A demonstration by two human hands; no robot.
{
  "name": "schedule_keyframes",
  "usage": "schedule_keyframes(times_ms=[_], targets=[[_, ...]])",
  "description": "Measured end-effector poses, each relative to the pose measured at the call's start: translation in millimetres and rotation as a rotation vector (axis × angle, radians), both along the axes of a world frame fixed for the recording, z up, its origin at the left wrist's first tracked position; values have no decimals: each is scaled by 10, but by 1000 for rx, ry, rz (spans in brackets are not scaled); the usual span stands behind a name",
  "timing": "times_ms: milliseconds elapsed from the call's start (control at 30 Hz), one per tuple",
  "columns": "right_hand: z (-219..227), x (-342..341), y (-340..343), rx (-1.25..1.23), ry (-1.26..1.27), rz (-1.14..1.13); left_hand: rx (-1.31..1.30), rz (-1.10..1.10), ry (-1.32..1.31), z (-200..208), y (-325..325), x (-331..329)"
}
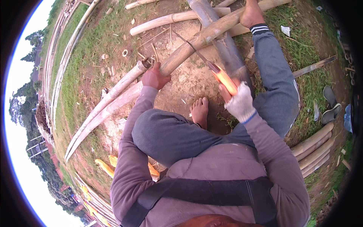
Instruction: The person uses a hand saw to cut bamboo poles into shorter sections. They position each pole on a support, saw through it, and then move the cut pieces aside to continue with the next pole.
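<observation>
My left hand (154,78) is wrapped round a thick bamboo pole (215,31), which slants from the upper right down to the lower left. A white knitted glove with bare fingertips covers my right hand (238,102), and its fingers grip the orange handle of a handsaw (224,76). The saw's thin dark blade lies across the bamboo, a little up the pole from my left hand; how deep it cuts cannot be seen. My bare right foot (252,15) presses on the far part of the pole. Underneath, a dark grey pole (230,53) crosses it.
Pale sawdust (189,75) covers the ground around my bare left foot (199,110). A second bamboo pole (124,78) lies alongside at the left, and a cut piece (162,23) lies beyond. Stacked bamboo lengths (315,149) and dark sandals (331,104) are on the right.
</observation>
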State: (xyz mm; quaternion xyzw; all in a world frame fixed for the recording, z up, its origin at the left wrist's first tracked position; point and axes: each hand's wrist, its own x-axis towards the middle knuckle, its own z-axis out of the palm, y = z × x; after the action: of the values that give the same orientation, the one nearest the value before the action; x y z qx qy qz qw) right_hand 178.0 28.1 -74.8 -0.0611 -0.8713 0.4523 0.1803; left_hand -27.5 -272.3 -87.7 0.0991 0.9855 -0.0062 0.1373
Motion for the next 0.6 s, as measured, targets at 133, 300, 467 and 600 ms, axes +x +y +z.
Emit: schedule_keyframes(times_ms=[133,300,467,600], targets=[[53,-950,-182,-46,-34,-76,35,5,24,-61,11,43],[232,45,35,-48,40,72,48,57,-10,-90,-5,12],[277,548,119,-49,26,58,73,85,-10,-274,-94,98],[-76,-691,-156,39,6,-54,86,53,-5,-342,-28,65]])
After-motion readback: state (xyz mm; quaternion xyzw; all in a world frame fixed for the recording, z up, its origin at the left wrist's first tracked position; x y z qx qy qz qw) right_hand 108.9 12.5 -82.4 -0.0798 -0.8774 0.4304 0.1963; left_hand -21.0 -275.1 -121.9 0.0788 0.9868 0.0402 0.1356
